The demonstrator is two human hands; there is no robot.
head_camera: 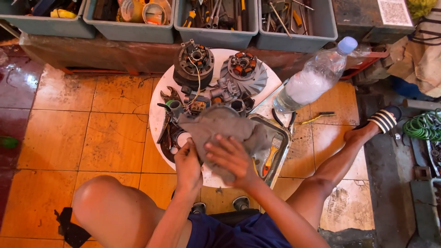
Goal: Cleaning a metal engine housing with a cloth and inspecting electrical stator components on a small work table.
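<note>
Right now I am pressing a grey rag [220, 131] between both hands over the small round bench [158, 108]. My left hand [187, 161] is curling its grip around the rag's near edge, fingers closed on the cloth, and something seems wrapped inside, though I cannot tell what. My right hand [233, 158] is lying flat on top, fingers spread and pushing down on the folds.

Just beyond my hands, dismantled engine parts are crowding the bench: a dark round stator [194, 64] with wires on the far left, a finned silver wheel [244, 73] beside it, and smaller castings [220, 92] between them and the rag. Under my right hand a metal tray [284, 138] is holding a paintbrush [271, 154]. A clear plastic bottle [314, 78] is leaning well off to the right.

Judging from this, the wiping is under way: the rag is bunched and grimy, while several parts beyond it are looking oily and waiting untouched.
</note>
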